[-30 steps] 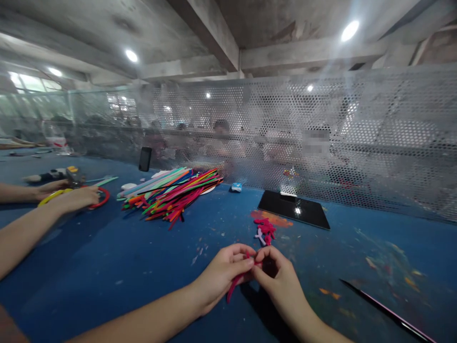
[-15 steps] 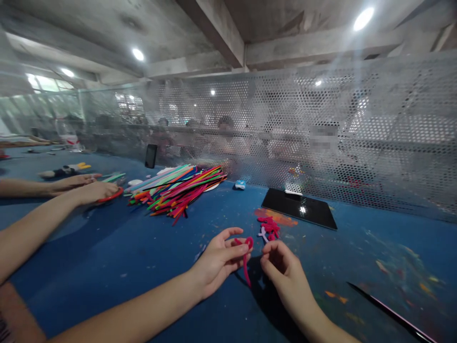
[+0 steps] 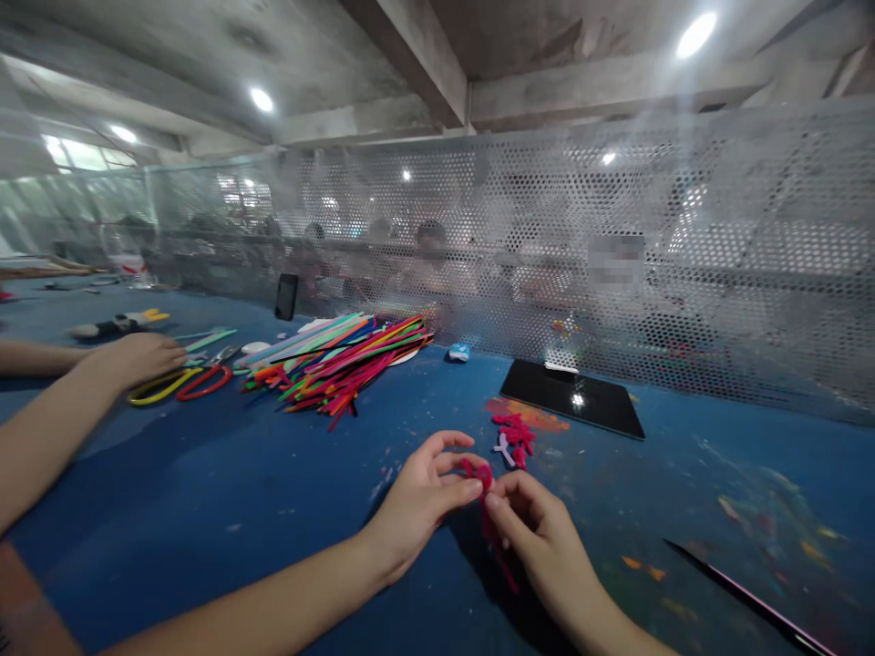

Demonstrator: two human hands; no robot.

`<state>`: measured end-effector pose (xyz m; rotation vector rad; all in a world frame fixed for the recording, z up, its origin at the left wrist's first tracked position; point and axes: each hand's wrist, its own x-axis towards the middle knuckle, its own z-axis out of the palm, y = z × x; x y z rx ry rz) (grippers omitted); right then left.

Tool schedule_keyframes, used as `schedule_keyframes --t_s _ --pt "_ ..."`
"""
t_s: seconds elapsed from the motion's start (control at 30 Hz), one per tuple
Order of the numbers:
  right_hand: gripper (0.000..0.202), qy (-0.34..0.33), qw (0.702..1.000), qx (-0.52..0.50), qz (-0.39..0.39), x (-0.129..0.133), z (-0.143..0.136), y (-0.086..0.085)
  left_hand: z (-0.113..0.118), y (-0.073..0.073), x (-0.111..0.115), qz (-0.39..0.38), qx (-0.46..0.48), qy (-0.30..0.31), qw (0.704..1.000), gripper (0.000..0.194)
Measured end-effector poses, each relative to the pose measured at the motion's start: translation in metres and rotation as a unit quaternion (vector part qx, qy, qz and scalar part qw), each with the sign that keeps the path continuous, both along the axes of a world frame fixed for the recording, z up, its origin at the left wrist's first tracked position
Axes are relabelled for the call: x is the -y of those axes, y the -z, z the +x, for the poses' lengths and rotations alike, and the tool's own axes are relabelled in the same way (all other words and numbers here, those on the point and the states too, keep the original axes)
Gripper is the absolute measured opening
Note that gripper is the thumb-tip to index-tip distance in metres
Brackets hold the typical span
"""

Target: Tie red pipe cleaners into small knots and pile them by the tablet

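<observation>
Between the thumb and fingers of my left hand [image 3: 420, 501] is a pink pipe cleaner [image 3: 485, 477], curled into a small loop at its top with a tail hanging down. My right hand [image 3: 540, 524] pinches the same pipe cleaner just below the loop, its fingertips close to the left thumb. Behind my right hand, a small pile of bent pink pieces [image 3: 515, 432] lies on the blue table [image 3: 301, 519], with a pale lilac piece [image 3: 504, 447] beside it.
A heap of coloured pipe cleaners [image 3: 348, 364] lies left of centre. Scissors [image 3: 205, 381] with red and yellow handles are near another person's hands [image 3: 129, 364]. A black tablet [image 3: 572, 397] lies behind, a dark pointed stick [image 3: 745, 592] at right. A perforated screen [image 3: 506, 246] stands behind.
My right hand has moved left to the pink pipe cleaner and closed on it; the hanging tail has swung right. At the left, the other person's hand has left the red-handled scissors.
</observation>
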<state>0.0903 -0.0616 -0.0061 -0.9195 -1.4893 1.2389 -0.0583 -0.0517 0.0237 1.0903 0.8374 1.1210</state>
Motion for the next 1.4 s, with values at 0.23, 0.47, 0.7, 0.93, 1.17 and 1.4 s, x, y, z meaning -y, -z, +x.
schedule_keyframes --t_s 0.23,0.47,0.7,0.93,1.17,1.4 --pt "0.017 0.050 0.995 0.042 0.072 -0.003 0.004 -0.001 -0.001 -0.001 0.001 0.072 -0.123 0.010 0.990 0.042" --pt "0.022 0.064 0.997 0.027 0.034 0.000 0.003 0.000 0.001 -0.006 0.003 0.090 -0.179 -0.011 0.980 0.033" --pt "0.019 -0.027 1.000 -0.001 -0.003 0.001 -0.002 0.002 -0.007 -0.010 0.000 0.127 -0.241 0.069 0.960 0.026" --pt "0.025 0.023 0.988 0.142 0.059 0.003 -0.001 -0.004 -0.009 -0.007 -0.009 0.032 -0.167 0.089 0.981 0.013" --pt "0.041 -0.022 0.992 0.116 0.050 0.002 0.001 -0.007 -0.008 -0.010 -0.010 0.021 -0.126 0.076 0.989 0.018" --pt "0.036 -0.099 0.992 0.065 0.048 0.007 0.001 -0.010 -0.008 -0.010 -0.007 0.033 -0.076 0.115 0.990 0.023"
